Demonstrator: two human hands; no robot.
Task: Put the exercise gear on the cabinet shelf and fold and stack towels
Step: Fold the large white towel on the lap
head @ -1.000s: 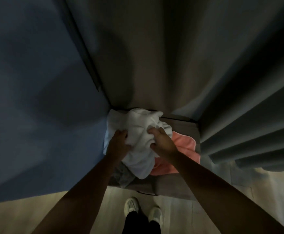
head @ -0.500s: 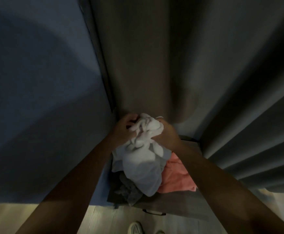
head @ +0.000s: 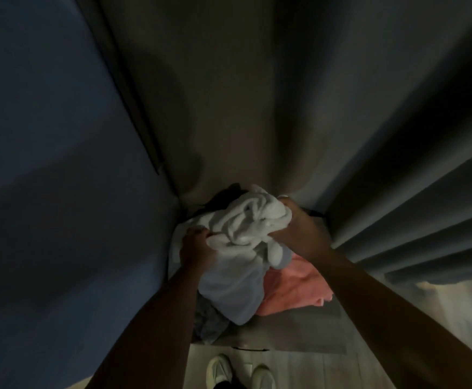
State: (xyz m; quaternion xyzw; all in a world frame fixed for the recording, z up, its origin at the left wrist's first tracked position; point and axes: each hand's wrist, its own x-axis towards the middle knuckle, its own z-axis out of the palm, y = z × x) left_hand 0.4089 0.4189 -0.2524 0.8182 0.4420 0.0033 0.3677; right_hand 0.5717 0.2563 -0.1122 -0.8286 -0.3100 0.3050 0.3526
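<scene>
A crumpled white towel [head: 243, 242] is bunched between both hands over a low grey cabinet top [head: 291, 332]. My left hand [head: 197, 249] grips its left side lower down. My right hand [head: 299, 226] grips the bunched upper right part. The towel's lower end hangs onto the cabinet. A pink towel [head: 293, 287] lies beside it on the right. A grey cloth [head: 208, 321] lies under the white towel's lower left.
A blue wall [head: 60, 164] stands on the left. Dark grey curtains [head: 397, 178] hang behind and on the right. Pale wood floor and my two white shoes [head: 239, 373] show below the cabinet front. The scene is dim.
Both hands lifted and bunched the white towel. My left hand has since dropped lower on the towel's left side; my right hand keeps the bunch raised.
</scene>
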